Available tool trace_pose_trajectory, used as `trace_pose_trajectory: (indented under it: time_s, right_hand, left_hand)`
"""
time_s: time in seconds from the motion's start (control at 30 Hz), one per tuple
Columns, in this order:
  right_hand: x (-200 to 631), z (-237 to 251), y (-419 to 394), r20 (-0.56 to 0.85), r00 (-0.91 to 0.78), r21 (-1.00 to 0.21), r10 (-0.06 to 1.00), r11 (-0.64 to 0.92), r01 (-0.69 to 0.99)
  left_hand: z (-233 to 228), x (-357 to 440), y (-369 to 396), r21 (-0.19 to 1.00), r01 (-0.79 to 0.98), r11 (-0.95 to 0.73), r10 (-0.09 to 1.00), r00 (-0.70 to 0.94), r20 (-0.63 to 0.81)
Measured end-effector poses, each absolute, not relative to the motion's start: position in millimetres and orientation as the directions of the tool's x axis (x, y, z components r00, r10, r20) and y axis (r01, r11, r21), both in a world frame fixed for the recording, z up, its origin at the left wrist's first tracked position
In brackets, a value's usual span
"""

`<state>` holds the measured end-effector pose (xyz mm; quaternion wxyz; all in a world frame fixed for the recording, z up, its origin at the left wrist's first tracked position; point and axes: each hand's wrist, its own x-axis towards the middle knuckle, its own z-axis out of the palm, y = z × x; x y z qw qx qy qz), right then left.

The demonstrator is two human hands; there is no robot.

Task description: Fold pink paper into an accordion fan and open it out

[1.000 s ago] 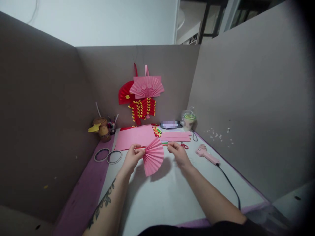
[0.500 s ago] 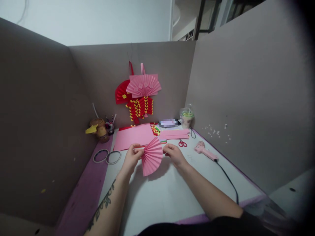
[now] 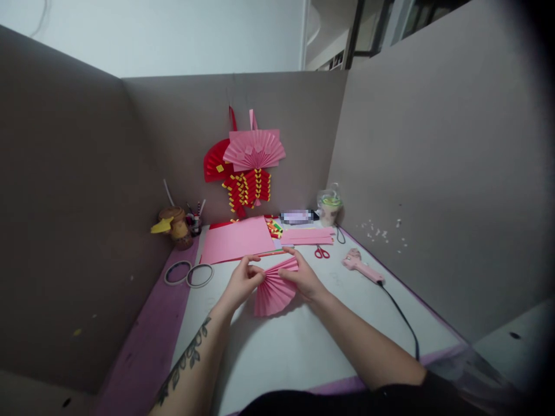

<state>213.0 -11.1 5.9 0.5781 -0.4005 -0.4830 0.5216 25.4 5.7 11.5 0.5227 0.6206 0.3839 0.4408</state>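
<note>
A pleated pink paper fan (image 3: 274,296) is held above the white tabletop, its curved edge facing down and to the right. My left hand (image 3: 243,281) pinches the gathered point of the fan between thumb and fingers. At its upper right side, my right hand (image 3: 306,276) grips the folds, with the thumb on the near face and the other fingers partly hidden behind the paper. Beyond the hands lies a sheet of pink paper (image 3: 236,238), and pink paper strips (image 3: 307,236) lie to its right.
Red-handled scissors (image 3: 321,252) and a pink glue gun (image 3: 363,268) with a black cord lie at right. Two tape rolls (image 3: 200,276) are at left, near a brown jar (image 3: 178,228). A lidded cup (image 3: 329,209) stands at the back. A pink fan decoration (image 3: 255,151) hangs on the partition.
My right hand has moved from beside the fan's edge onto its folds and now grips it. The fan has shifted slightly right and down, tilting, with my left hand still at its point.
</note>
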Motion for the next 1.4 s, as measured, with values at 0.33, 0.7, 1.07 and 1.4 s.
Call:
trace_pose_trajectory:
  time_s: [0.33,0.7,1.07,1.4]
  right_hand:
    - [210.3,-0.7,-7.7,0.151,0.065,-0.960,0.986,0.162,-0.227]
    - [205.3,3.9,-10.5,0.113,0.112,-0.963,0.987,0.137,-0.233]
    - [206.6,6.3,-7.8,0.185,0.244,-0.977,0.952,0.204,-0.054]
    - [225.6,10.4,-0.1,0.163,0.240,-0.981,0.957,0.183,-0.064]
  left_hand:
    - [16.7,29.1,0.2,0.978,0.069,-0.194,0.931,0.328,0.161]
    - [17.0,31.3,0.6,0.985,0.053,-0.167,0.931,0.336,0.140]
    - [19.1,34.0,-0.7,0.984,-0.033,-0.174,0.960,0.217,0.177]
    - [30.3,24.9,1.1,0.984,-0.041,-0.172,0.979,0.106,0.175]
